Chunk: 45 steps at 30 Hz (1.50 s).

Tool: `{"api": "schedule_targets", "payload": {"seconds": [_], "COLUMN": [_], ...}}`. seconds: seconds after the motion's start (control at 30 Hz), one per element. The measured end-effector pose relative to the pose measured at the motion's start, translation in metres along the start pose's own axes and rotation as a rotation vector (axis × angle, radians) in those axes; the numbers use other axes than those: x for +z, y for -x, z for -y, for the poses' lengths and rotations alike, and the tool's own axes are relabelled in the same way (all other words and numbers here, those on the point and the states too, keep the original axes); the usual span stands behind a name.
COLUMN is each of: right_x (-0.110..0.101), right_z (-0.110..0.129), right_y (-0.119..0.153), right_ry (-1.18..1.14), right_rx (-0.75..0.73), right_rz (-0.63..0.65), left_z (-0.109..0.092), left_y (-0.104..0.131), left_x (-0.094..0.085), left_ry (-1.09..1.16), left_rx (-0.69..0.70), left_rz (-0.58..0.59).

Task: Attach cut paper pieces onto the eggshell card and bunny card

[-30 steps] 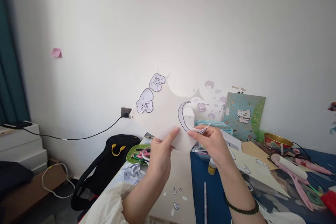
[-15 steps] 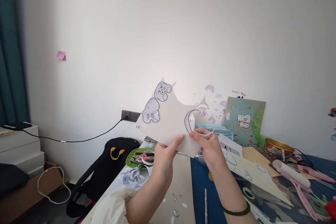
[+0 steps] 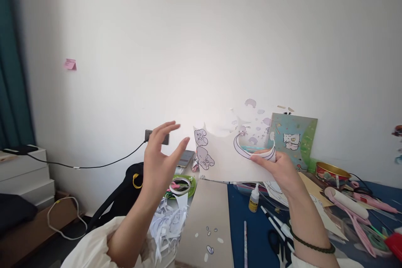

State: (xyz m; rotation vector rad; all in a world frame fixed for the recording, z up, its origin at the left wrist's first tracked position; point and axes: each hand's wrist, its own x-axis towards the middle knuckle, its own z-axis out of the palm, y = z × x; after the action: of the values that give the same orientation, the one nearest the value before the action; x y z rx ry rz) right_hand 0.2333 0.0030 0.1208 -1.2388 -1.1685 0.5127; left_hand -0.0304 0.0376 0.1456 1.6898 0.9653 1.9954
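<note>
Holding a scalloped white sheet (image 3: 224, 163) up by one end

From where I stand, the pale wall (image 3: 201, 42) spreads behind everything, with the blue tabletop (image 3: 237, 217) below it and a grey board (image 3: 209, 203) lying flat along that blue. A blue-green picture panel (image 3: 293, 132) stands against the wall over to the right. The sheet is raised above the far end of the board, two cartoon animals (image 3: 204, 157) at its left edge. The person's left hand (image 3: 161, 157) is apart from it, fingers spread, thumb wide. The right hand (image 3: 281, 167) pinches the other end by an outlined crescent (image 3: 242, 147), thumb in front, fingers mostly hidden behind. Paper scraps (image 3: 168, 222) heap up below the left hand, near a green tray (image 3: 193, 184) with a tape roll (image 3: 189, 186). A glue bottle (image 3: 253, 201) stands right of the board, a slim pen (image 3: 245, 245) lies nearer, and tiny cut-outs (image 3: 210, 250) dot the board
</note>
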Motion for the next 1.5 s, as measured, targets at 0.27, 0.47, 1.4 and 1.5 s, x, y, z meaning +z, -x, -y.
{"api": "schedule_targets", "payload": {"seconds": [0.27,0.47,1.4,1.5], "right_x": [0.021,0.028,0.015,0.016], "right_z": [0.013,0.013,0.006,0.006], "right_y": [0.010,0.013,0.007,0.005], "right_ry": [0.214,0.139,-0.008,0.064], "right_rx": [0.047,0.051,0.050,0.038], "right_rz": [0.296,0.383,0.221,0.173], "left_z": [0.000,0.005,0.004,0.010], "left_y": [0.022,0.011,0.000,0.001], "left_x": [0.015,0.013,0.009,0.011], "left_ry": [-0.198,-0.112,0.088,0.234], "left_rx": [0.141,-0.195,-0.447,-0.497], "left_rz": [0.320,0.600,0.836,0.887]}}
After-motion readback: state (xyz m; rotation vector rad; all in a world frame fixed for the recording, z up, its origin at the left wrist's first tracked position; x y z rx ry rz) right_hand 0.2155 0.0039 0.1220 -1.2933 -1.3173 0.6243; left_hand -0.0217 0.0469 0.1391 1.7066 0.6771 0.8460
